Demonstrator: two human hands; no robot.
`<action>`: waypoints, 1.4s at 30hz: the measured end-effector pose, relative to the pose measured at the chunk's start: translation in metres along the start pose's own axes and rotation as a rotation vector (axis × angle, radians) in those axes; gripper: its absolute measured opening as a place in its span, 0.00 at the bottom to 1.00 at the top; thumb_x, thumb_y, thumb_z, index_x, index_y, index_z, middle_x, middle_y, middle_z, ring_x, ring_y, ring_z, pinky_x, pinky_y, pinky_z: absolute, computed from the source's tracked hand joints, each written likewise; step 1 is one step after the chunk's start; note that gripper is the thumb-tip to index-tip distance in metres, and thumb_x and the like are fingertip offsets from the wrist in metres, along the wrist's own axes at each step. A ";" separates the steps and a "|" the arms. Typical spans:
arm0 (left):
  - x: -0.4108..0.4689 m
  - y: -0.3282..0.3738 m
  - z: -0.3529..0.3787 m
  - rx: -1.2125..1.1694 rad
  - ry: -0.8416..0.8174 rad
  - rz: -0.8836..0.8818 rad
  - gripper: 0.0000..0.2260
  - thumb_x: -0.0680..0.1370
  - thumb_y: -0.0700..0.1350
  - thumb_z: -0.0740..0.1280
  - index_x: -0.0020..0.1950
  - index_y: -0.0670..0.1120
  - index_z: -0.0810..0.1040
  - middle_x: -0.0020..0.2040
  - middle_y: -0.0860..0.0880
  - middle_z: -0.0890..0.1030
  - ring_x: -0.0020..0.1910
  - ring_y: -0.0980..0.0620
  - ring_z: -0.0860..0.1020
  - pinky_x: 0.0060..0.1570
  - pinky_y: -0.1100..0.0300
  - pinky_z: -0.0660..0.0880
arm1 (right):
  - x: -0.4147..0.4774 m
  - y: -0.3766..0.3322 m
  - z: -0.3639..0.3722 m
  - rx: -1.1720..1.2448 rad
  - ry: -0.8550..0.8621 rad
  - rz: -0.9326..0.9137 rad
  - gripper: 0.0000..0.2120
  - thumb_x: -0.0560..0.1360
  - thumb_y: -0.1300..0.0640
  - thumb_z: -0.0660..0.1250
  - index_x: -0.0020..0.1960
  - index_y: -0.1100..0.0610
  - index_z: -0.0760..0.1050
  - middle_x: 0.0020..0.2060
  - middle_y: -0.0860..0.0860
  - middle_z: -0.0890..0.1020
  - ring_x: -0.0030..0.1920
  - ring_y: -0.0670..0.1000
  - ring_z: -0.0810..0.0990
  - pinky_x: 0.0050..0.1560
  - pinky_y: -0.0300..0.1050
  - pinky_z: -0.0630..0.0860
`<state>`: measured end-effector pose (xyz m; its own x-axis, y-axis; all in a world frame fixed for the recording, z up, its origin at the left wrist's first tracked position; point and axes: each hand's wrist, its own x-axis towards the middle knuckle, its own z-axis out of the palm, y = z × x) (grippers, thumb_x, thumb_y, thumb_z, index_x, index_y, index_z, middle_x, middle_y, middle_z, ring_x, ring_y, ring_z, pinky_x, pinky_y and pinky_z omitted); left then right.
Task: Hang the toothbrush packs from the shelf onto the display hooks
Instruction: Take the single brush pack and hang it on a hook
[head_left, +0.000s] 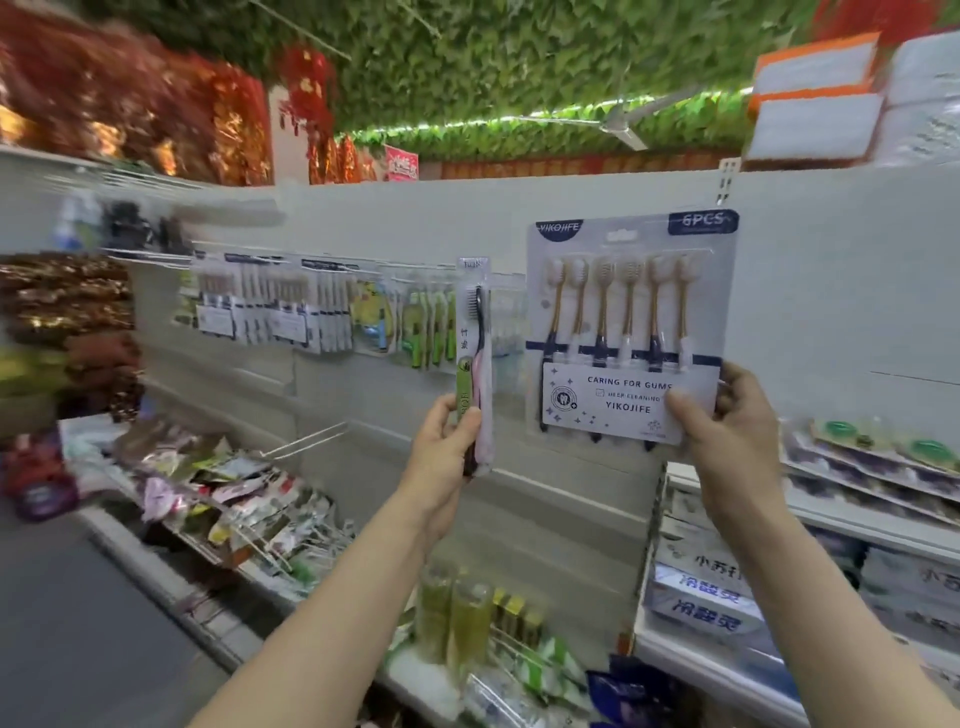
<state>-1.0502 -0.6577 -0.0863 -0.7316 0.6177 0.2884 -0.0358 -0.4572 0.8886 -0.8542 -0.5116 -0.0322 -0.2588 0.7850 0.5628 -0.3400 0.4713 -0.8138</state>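
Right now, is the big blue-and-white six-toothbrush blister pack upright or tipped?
Upright: the blue-and-white six-toothbrush blister pack shows brush heads on top; the right hand pinches its lower corner.

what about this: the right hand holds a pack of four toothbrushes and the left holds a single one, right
Not four: in the head view the big pack in the right hand has six toothbrushes and is labelled 6PCS. The left hand does hold a single pack.

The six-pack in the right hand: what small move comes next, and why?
Probably push the six-pack toward the panel so its top slot catches a hook. The right hand pinches its lower corner and holds it upright, beside the hung packs; any hook behind it is hidden.
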 end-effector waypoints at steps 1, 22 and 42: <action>0.002 0.004 -0.017 -0.009 0.015 0.006 0.04 0.83 0.42 0.63 0.53 0.50 0.75 0.37 0.49 0.76 0.34 0.51 0.70 0.35 0.57 0.65 | -0.002 0.006 0.021 0.004 -0.022 -0.007 0.18 0.77 0.65 0.70 0.61 0.49 0.71 0.55 0.50 0.81 0.53 0.49 0.82 0.55 0.49 0.80; 0.225 0.087 -0.352 0.009 0.229 0.091 0.09 0.83 0.41 0.62 0.62 0.46 0.75 0.50 0.46 0.85 0.44 0.49 0.84 0.38 0.57 0.80 | 0.048 0.174 0.492 0.120 -0.322 0.139 0.18 0.76 0.69 0.69 0.62 0.55 0.71 0.51 0.44 0.80 0.48 0.38 0.79 0.40 0.28 0.76; 0.425 0.118 -0.566 0.043 0.099 0.031 0.10 0.81 0.44 0.64 0.62 0.49 0.76 0.57 0.44 0.83 0.57 0.45 0.81 0.57 0.49 0.76 | 0.083 0.245 0.778 0.118 -0.141 0.254 0.16 0.77 0.69 0.67 0.60 0.56 0.71 0.50 0.50 0.81 0.48 0.45 0.81 0.43 0.36 0.78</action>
<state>-1.7505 -0.8111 -0.0610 -0.7957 0.5364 0.2814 0.0155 -0.4464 0.8947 -1.6623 -0.6443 -0.0720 -0.4693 0.8042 0.3647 -0.3487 0.2106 -0.9132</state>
